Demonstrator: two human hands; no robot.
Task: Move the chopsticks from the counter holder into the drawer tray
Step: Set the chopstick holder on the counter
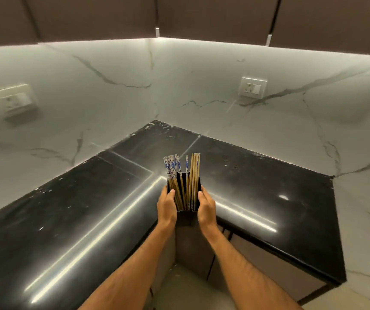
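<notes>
Both forearms come in from the bottom edge, meeting at the inner corner of the L-shaped counter.

Task status, my read: barely started. All chopsticks are in the holder, none out. No drawer or tray in view, so the destination isn't located or opened as far as this shows. Left to do: get the holder or the sticks to the drawer, open it, lay the sticks in the tray.

Grip:
- left hand is on the holder's left wall, thumb up along the rim, fingers wrapped round the far side out of sight.
- right hand mirrors it on the right wall, thumb on the rim edge.
- Both span about the holder's width, clamping it between them. Neither hand touches the chopsticks themselves.
- Can't tell if the holder is lifted or sitting on the counter; its base sits right at the counter's front edge, over the cabinet corner.

Holder: black, box-shaped, with a divider inside. Left compartment has the blue-and-white patterned tops bunched together, leaning slightly left. Right side has plain wooden ones, near upright, plus one patterned stick.

Further back: glossy black counter with light streaks, cabinet doors below. Marble-look backsplash with a socket plate right of the corner, and another socket on the left wall. Dark upper cabinets along the top.
</notes>
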